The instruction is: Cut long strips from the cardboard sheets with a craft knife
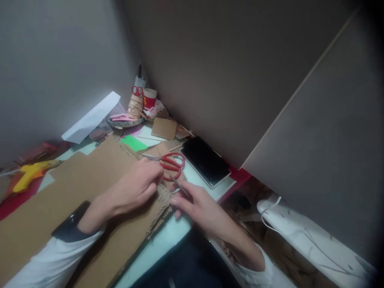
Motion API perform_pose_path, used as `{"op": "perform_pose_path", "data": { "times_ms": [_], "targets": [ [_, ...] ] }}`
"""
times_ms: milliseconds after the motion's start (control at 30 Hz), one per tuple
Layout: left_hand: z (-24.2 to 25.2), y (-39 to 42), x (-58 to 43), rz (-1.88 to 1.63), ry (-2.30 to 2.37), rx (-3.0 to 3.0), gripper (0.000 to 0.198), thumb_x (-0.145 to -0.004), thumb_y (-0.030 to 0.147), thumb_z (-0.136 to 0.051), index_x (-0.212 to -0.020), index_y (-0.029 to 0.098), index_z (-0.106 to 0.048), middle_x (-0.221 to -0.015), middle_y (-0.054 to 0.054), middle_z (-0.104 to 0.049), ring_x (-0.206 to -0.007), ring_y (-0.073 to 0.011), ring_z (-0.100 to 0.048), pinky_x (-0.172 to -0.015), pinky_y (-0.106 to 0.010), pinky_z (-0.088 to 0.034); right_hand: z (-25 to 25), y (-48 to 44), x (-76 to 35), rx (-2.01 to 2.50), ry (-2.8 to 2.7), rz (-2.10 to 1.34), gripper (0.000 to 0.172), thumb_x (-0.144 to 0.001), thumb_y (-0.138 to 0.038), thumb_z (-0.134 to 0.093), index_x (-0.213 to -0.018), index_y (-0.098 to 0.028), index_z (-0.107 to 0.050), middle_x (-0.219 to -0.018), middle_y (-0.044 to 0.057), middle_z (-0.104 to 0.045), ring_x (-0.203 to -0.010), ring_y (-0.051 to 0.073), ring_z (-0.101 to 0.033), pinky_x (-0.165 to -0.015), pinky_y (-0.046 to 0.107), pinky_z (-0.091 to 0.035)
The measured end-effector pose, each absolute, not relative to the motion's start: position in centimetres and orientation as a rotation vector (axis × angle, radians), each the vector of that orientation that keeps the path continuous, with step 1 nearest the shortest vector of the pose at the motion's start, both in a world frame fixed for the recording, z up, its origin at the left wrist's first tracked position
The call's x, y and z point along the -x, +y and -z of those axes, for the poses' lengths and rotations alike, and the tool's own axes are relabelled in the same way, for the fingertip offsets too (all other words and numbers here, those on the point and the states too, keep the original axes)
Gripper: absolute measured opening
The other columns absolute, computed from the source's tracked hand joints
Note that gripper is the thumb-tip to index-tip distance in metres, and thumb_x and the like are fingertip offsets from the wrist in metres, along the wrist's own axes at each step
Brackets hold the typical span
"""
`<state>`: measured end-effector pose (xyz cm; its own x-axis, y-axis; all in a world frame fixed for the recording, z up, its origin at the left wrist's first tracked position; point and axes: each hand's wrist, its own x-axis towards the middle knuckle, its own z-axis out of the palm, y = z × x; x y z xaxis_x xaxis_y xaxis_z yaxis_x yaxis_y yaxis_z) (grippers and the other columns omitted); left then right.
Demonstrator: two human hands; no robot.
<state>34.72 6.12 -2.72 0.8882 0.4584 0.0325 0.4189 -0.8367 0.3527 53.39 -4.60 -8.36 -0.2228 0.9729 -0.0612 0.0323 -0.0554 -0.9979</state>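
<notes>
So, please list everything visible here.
table: one, pale, beneath
large cardboard: count unclear, brown, left
holder: one, beige, back corner
scissors: two, red-handled, centre and holder
slim tool: one, grey, centre
cup: one, red-white, beside holder
dish: one, grey, before holder
folded sheet: one, white, left rear
green sheet: one, green, before dish
cardboard scraps: several, brown, before cup
flat device: one, black, right
glue gun: one, yellow, left
unclear object: one, white, lower right
walls: several, grey, behind
wristband: one, black, left wrist
left hand: one, bare, on large cardboard
right hand: one, bare, holding slim tool
</notes>
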Motion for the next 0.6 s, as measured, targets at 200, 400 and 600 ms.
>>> {"op": "perform_pose_path", "data": {
  "times_ms": [200, 400, 600],
  "targets": [
    [0.2, 4.5, -35.1, -0.284, 0.635, -2.754, 0.014, -0.091, 0.015, -0.038, -0.079, 0.019, -0.044, -0.073, 0.001, -0.05, -0.069, -0.0159, -0.044, -0.07, -0.031, -0.034, 8.5, -4.8, -53.0, 1.153, -1.346, -1.421, 0.013, -0.094, -0.03, -0.053, -0.099, -0.019, -0.054, -0.082, -0.003, -0.055, -0.059, 0.01, -0.056, -0.058, 0.023, -0.044],
    [-0.8, 4.7, -35.8, -0.565, 0.648, -2.77, 0.03, -0.098, 0.021, -0.044, -0.068, 0.019, -0.043, -0.06, 0.004, -0.039, -0.056, -0.011, -0.036, -0.059, -0.027, -0.029, 7.8, -4.5, -51.6, 1.164, -1.246, -1.316, 0.024, -0.09, -0.032, -0.058, -0.111, -0.02, -0.052, -0.09, 0.0, -0.054, -0.082, 0.016, -0.055, -0.082, 0.031, -0.045],
    [-1.0, 6.4, -35.9, -0.748, 0.814, -2.716, 0.045, -0.099, 0.031, -0.043, -0.057, 0.018, -0.036, -0.053, 0.004, -0.028, -0.048, -0.0089, -0.025, -0.053, -0.029, -0.023, 6.1, -8.5, -53.2, 1.106, -0.992, -1.522, 0.021, -0.099, -0.041, -0.048, -0.106, -0.023, -0.053, -0.078, -0.004, -0.049, -0.056, 0.009, -0.042, -0.049, 0.021, -0.035]
  ]
}}
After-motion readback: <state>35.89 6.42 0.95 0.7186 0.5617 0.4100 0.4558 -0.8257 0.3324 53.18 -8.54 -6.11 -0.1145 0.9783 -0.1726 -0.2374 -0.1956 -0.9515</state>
